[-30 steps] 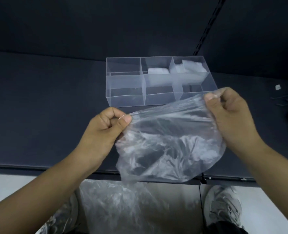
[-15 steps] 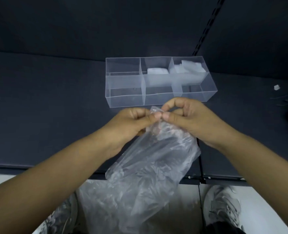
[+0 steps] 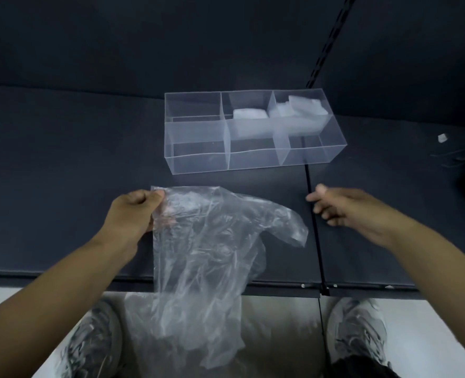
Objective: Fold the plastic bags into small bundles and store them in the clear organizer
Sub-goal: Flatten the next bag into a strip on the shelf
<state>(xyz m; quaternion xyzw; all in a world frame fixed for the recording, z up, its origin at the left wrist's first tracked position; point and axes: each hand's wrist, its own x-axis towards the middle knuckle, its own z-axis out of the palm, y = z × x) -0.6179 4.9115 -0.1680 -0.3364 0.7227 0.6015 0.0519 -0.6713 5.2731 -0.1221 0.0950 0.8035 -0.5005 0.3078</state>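
Just let go with the right hand [image 3: 343,208], now off to the side, fingers loose, holding nothing. Pinching the plastic bag [image 3: 204,255] by its top corner with the left hand [image 3: 133,211], half on the table [image 3: 62,173], half hanging off, near the clear organizer [image 3: 198,165]. Not folded yet; probably time to lay flat.

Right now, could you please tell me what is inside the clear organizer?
The clear organizer holds one folded bundle in its back middle compartment and a pile of bundles back right. The frosted dividers blur their lower parts; nothing shows elsewhere.
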